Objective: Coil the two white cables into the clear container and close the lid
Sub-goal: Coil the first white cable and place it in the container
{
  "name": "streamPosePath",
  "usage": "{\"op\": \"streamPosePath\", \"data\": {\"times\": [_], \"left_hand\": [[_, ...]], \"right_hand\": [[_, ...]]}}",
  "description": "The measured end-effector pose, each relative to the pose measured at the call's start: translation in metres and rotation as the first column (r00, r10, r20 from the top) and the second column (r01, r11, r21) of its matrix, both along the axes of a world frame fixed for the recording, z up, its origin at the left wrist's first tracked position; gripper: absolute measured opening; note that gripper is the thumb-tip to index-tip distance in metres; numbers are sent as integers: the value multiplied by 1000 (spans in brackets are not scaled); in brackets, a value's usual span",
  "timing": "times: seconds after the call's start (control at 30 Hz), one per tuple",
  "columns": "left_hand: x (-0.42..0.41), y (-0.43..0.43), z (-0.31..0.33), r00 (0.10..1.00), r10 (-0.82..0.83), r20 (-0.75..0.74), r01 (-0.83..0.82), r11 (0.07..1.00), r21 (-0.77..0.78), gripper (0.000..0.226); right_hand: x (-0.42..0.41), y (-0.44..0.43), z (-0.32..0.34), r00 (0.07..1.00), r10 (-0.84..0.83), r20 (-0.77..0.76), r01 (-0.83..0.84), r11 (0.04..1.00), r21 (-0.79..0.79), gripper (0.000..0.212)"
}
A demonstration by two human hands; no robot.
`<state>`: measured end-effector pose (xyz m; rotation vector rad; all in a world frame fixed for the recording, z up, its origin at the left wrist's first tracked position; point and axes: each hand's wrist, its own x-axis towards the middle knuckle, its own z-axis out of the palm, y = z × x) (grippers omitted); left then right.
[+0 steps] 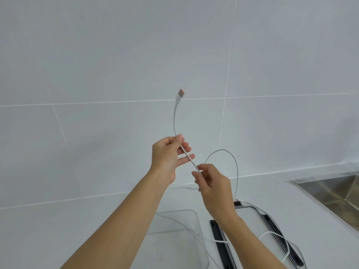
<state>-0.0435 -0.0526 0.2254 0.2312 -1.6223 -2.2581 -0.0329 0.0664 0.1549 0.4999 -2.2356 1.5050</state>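
Sink point(334, 193) at right edge, sunk in the white worktop point(58, 230), tiled wall point(97, 55) behind. My left hand point(169, 156) and right hand point(213, 189) both pinch one white cable point(174, 121) mid-frame, plug point(180, 94) upward. Clear container point(171, 222) bottom centre, lid point(252, 222) beside it under the second cable point(270, 232).

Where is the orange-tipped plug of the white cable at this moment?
In the head view the plug stands in the air near the centre, before the tiled wall, above the left hand, which pinches the white cable below it.
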Motion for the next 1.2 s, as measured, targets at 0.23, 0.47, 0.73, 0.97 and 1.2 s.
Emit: {"op": "streamPosePath", "data": {"times": [0.23, 0.47, 0.73, 0.97, 1.2], "left_hand": [[13, -30, -4, 981, -76, 177, 74, 997, 20, 14], [40, -39, -11, 992, -40, 122, 84, 922, -378, 16], [53, -44, -8, 923, -2, -386, -315, 575, -756, 2], [51, -60, -24, 946, -313, 88, 253, 540, -803, 42], [57, -57, -24, 925, -374, 61, 327, 706, -629, 42]], "right_hand": [[2, 11, 21, 933, -83, -349, 148, 976, 162, 4], [-8, 26, 40, 946, 78, -315, 48, 927, 372, 5], [-6, 28, 44, 950, 227, -213, -104, 877, 469, 4], [5, 30, 66, 879, 319, -354, -176, 908, 381, 2], [2, 29, 82, 892, 137, -432, -61, 981, 184, 14]]}}
